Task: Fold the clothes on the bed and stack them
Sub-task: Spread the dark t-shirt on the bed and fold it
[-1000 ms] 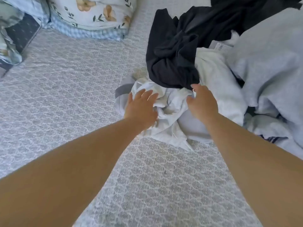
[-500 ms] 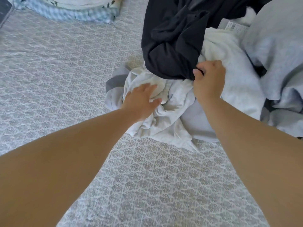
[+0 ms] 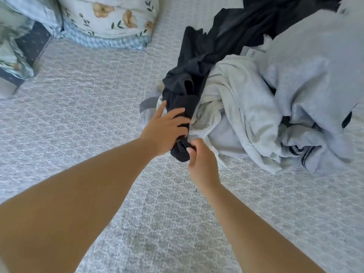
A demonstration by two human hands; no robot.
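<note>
So, quick update from my end: half a second ago my right hand (image 3: 201,162) was up at the lower edge of the black garment (image 3: 204,54), and my left hand (image 3: 164,128) was lying flat on the crumpled white shirt (image 3: 232,107). Now both are on the black one. Right thumb and fingers pinch its bunched tail end, which I've dragged toward me until it's nearly off the pile. The left has come off the white shirt and lies over the black roll just above that pinch, fingers curving round it, more steadying than squeezing as far as I can tell.

The black piece has changed shape too. It was a fat lump on top of the heap, and now it's a long twisted rope running away from my grip, up and to the right, with its far end out of view.

What that means: I've picked my first item and it's about halfway pulled free, I'd say. Nothing is folded or stacked yet.

Just past my grip, the white shirt sits right under the black rope, so it may get dragged along. Off to the right of that is the big pale grey garment (image 3: 319,75) with dark stripes at one edge. The patterned bed cover (image 3: 88,107) to the left of my hands looks like the spot to spread things out. Farthest out on that side is a floral pillow (image 3: 110,18).
</note>
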